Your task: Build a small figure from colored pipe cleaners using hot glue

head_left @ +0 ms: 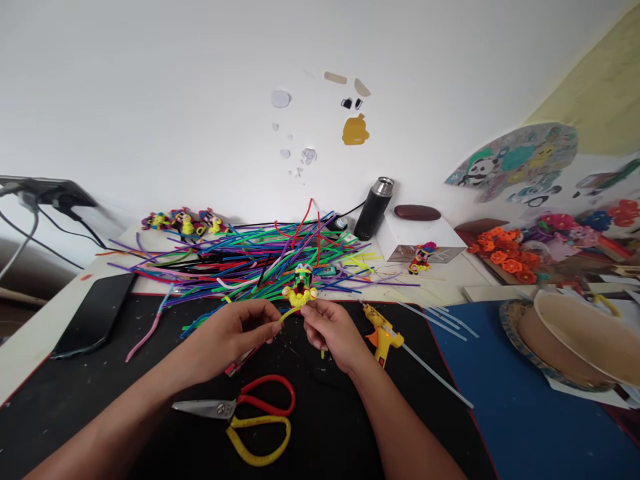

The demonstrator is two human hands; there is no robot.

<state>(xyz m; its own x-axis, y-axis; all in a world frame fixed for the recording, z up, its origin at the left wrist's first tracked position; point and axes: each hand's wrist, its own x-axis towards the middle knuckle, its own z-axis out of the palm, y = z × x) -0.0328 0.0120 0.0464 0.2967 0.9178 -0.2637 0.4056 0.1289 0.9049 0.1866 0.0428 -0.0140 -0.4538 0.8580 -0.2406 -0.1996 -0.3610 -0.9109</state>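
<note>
A small figure of yellow, green and dark fuzzy stems [300, 287] is held upright over the black mat [165, 413]. My right hand [330, 330] pinches its lower part. A yellow stem [287, 315] runs leftward from the figure, and the fingertips of my left hand [250, 330] are closed on it. Below my hands lie scissors [225, 409] with one red and one yellow handle, blades pointing left. The yellow glue gun [383, 333] rests on the mat to the right of my right hand, a clear glue stick behind it.
Many coloured stems [240, 257] are heaped behind my hands. A phone [95, 313] lies at left, finished figures [185, 221] behind it. A black flask [374, 208] and white box [425, 237] stand at the back. A bowl [590, 333] sits at right.
</note>
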